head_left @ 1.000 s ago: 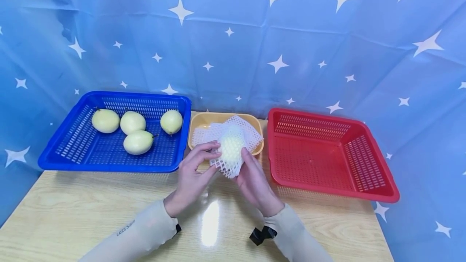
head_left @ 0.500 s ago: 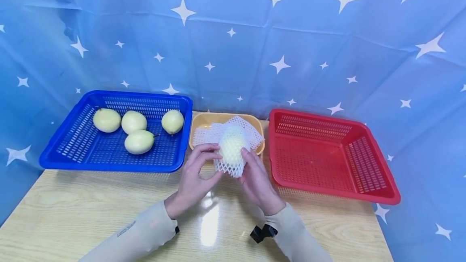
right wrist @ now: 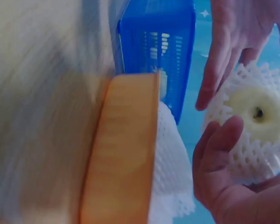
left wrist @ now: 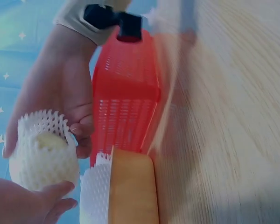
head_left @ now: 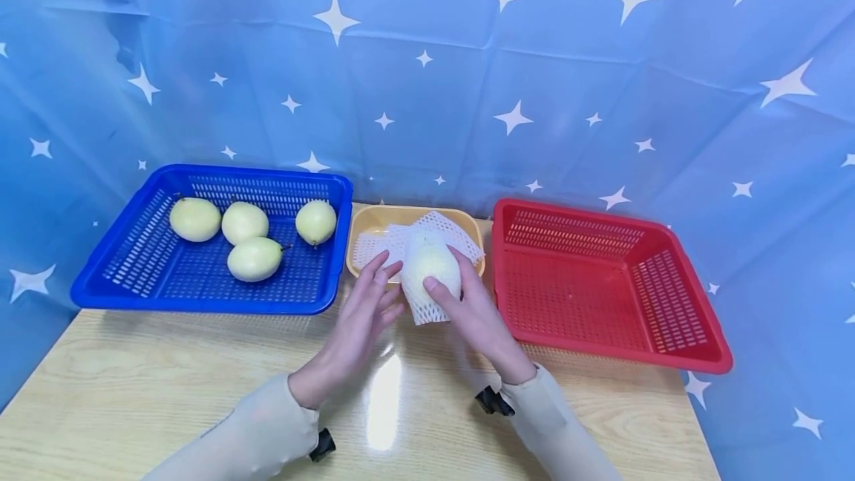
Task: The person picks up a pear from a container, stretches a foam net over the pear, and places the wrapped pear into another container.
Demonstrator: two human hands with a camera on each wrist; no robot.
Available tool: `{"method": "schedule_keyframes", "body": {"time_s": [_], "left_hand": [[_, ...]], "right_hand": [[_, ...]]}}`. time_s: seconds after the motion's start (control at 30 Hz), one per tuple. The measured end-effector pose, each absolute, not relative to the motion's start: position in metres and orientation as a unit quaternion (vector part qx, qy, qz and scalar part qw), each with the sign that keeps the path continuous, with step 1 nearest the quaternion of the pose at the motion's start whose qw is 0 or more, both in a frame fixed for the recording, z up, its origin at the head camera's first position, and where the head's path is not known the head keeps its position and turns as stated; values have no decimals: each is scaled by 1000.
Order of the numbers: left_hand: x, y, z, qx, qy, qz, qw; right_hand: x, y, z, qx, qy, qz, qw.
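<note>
Though sleeved, pear endwise toward person

Head view bright, even; a white glare streak burns on the table nearer the wearer than the left fingers, and the mesh sleeve in the right fingers washes pale. Wrist views run dimmer, hazier; table grain beside the fingers blurs, most in the right-wrist view.

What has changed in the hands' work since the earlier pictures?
The left hand has released its grip on the netting, fingers spread; the right hand holds the wrapped pear, thumb now across it. Blue basket, its four pears and red basket are unchanged.
</note>
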State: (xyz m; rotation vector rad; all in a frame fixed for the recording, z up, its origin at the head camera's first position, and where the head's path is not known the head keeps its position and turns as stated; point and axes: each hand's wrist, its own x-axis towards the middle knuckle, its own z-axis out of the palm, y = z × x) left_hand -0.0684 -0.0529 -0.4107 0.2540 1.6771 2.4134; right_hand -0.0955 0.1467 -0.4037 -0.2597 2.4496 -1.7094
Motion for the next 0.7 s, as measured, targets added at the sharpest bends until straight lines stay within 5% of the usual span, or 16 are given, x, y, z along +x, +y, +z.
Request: {"method": "schedule_keyframes", "body": {"time_s": [0.47,0.7], "left_hand": [[-78,-46,-411,14,527,843,102],[-84,-43,-415,-1,507,858,85]], "right_hand": [[-87,148,-395,-84,832,-545,55],[-81,143,-398,-157,837,-523,-41]]}}
